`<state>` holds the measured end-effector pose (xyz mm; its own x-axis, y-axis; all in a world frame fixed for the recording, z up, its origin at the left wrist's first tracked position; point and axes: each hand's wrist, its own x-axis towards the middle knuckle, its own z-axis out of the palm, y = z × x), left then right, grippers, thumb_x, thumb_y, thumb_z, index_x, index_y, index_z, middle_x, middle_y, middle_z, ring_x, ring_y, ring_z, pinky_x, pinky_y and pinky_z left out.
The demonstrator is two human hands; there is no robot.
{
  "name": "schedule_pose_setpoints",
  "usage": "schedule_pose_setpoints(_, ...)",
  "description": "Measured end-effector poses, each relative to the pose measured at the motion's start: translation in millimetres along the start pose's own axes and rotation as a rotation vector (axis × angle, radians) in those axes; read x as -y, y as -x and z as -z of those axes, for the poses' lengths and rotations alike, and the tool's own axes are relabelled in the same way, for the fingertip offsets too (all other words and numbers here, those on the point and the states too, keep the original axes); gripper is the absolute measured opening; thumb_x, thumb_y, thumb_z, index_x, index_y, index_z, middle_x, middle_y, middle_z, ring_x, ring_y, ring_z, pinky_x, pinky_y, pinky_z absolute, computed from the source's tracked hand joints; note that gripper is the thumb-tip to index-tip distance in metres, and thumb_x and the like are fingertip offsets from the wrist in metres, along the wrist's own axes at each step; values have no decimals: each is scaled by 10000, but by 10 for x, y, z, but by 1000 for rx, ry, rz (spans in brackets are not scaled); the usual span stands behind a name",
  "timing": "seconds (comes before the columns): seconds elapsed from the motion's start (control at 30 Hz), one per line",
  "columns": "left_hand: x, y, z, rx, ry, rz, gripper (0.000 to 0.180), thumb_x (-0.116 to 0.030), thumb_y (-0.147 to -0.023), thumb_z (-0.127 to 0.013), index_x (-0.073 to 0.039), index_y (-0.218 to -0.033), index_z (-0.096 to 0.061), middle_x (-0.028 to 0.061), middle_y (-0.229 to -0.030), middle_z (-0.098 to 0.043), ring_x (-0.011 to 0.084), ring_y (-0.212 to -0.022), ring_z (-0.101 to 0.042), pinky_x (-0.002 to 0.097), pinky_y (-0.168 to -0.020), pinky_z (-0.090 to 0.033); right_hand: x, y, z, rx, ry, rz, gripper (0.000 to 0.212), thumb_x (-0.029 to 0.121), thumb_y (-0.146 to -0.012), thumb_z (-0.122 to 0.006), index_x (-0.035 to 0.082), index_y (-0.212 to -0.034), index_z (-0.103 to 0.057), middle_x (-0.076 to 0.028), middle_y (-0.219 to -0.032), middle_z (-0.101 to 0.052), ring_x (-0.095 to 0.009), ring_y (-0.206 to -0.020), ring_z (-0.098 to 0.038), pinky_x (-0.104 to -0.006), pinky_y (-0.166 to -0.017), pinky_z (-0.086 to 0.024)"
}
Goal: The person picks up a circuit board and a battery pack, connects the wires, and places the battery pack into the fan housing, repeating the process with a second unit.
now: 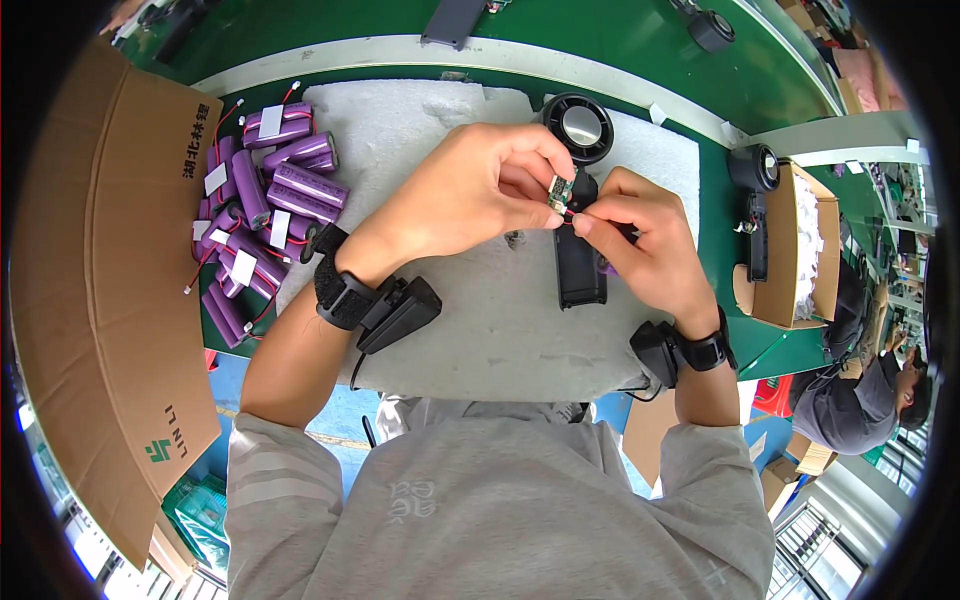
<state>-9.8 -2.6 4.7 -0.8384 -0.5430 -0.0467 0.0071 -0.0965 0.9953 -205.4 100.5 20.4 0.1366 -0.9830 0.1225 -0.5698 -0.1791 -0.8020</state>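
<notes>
Circuit board (560, 192), small and green, sits pinched between the fingers (545, 190) of the left hand (470, 200), held above a white foam mat (430, 130) on the green desk (620, 30). The right hand (640, 240) meets it, fingertips closed on a thin red wire (570, 216) at the board's lower edge. Beneath both hands lies a black fan body (580, 270), its round head (578, 126) showing past the knuckles. By appearance the board is not yet seated in the body, and the wiring is mid-way. Purple battery cells (260, 210) with red leads lie heaped at the left beside a cardboard box (90, 280); another box (800, 250) holds a fan at the right.
</notes>
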Motion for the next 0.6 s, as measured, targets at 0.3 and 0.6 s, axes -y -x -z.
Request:
schedule_pose_setpoints(0.3,-58,17,-24,-31,-104,-5,306,44,-796,-666,-3,-1099,-656,110,-943,-690,153,-867,-666,286,-785,-550,4,5,-35,-21,15,73,82,40,-820,-694,-23,-792,-651,-61,-711,-517,-169,-598,-483,-294,-519,-348)
schedule_pose_setpoints(0.6,-7,7,-52,-62,-235,-173,349,15,-783,-665,-16,-1130,-662,135,-937,-712,192,-866,-694,315,-827,-564,-59,3,-68,-62,89,109,90,35,-864,-662,-27,-893,-603,-66,-791,-561,-139,-620,-542,-272,-546,-411)
